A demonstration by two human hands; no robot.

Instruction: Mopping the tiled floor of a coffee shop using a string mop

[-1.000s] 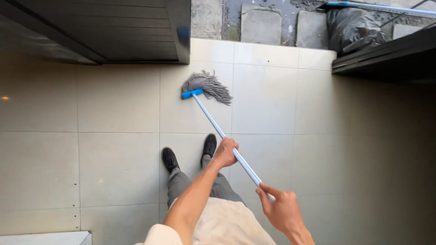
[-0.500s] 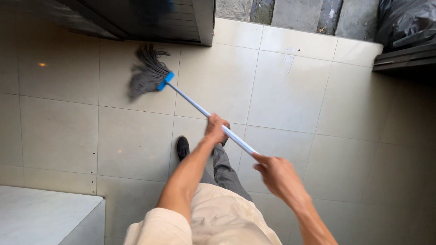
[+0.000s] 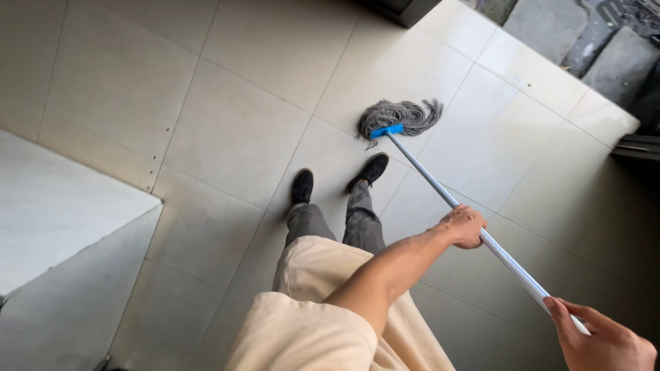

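I hold a mop with a long silver handle (image 3: 426,176), a blue clamp and a grey string head (image 3: 402,117). The head lies on the pale tiled floor (image 3: 240,137), just beyond my black shoes (image 3: 372,169). My left hand (image 3: 465,226) grips the handle at its middle. My right hand (image 3: 603,339) holds the handle's top end at the lower right corner of the view.
A raised pale step or ledge (image 3: 55,206) fills the left side. Grey stone slabs (image 3: 550,27) lie past the tile edge at the upper right. A dark sill (image 3: 636,148) runs along the right.
The mop head has swung from the left across to the right, in front of my feet. The view has turned, and the dark overhang has left the picture.
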